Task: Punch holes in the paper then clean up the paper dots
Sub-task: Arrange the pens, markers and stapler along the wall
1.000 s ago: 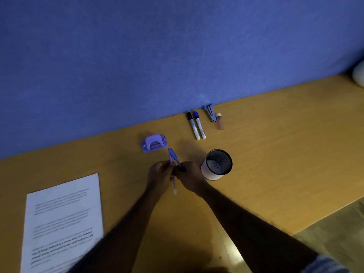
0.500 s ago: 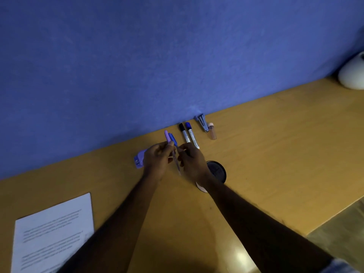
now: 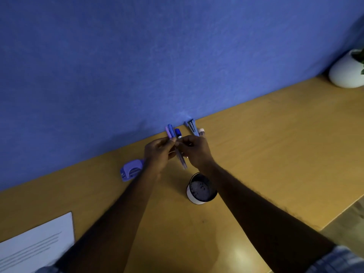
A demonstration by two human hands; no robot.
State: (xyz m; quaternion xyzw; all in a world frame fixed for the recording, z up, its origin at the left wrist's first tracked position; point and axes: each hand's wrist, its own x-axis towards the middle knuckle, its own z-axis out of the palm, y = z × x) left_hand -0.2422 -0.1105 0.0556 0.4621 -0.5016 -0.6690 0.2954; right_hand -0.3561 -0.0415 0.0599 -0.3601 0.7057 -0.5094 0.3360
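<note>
A printed sheet of paper (image 3: pixel 37 243) lies at the near left corner of the wooden counter (image 3: pixel 275 154), well apart from everything else. Farther along, a purple hole punch (image 3: pixel 131 170) sits near the blue wall (image 3: pixel 157 56), its right end hidden behind the left wrist. The left hand (image 3: pixel 159 152) has its grip narrow, fingertips pinched on a pair of pens (image 3: pixel 173 138), one lilac-capped and one blue-capped, held together and tilted with caps toward the wall. The right hand (image 3: pixel 194 150) meets it, its grip also closed on the same pens. Behind the hands a blue-capped marker (image 3: pixel 178 133) lies on the counter. Below the right forearm stands a white cup (image 3: pixel 201 189), upright, dark inside. By the wall lie a blue staple remover (image 3: pixel 192 127) and a small vial (image 3: pixel 201 132). A white plant pot (image 3: pixel 346 73) sits far right.
</note>
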